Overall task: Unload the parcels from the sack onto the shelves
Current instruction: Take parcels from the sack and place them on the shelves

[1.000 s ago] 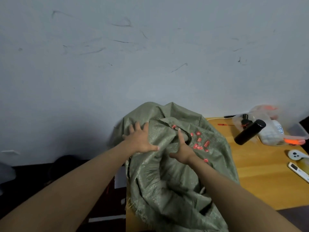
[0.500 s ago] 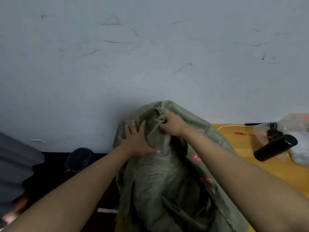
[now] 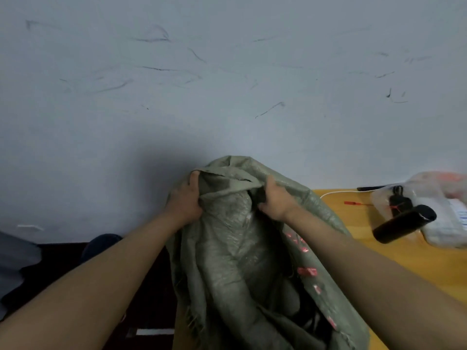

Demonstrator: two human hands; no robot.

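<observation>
A: What is nearest to the camera, if we take the sack as the landmark?

B: The green woven sack (image 3: 242,261) itself fills the low centre. It stands on the edge of a yellow wooden table (image 3: 417,263), which spreads to the right of the sack. To the left of the sack there is only dark floor (image 3: 63,258), with a round dark blue object (image 3: 101,245) I cannot identify.

A: And on the table?

B: Right of the sack lies a black cylinder (image 3: 404,223), tilted, and it touches a clear plastic bag (image 3: 434,198) with white and orange things inside. Between the sack and this bag I see a small red tie (image 3: 353,203) and a white cable (image 3: 336,193). Behind the sack, a pale grey wall (image 3: 227,84) with dark scuff marks rises.

A: How are the hands?

B: Both arms reach forward to the top of the sack. The left hand (image 3: 185,198) clenches the left part of the sack's rim, fingers curled over the cloth. The right hand (image 3: 275,200) grasps the right part of the rim in the same way. The mouth is held between them, a little spread.

A: Any parcels?

B: The inside is folded and dark; I cannot tell what it holds.
</observation>
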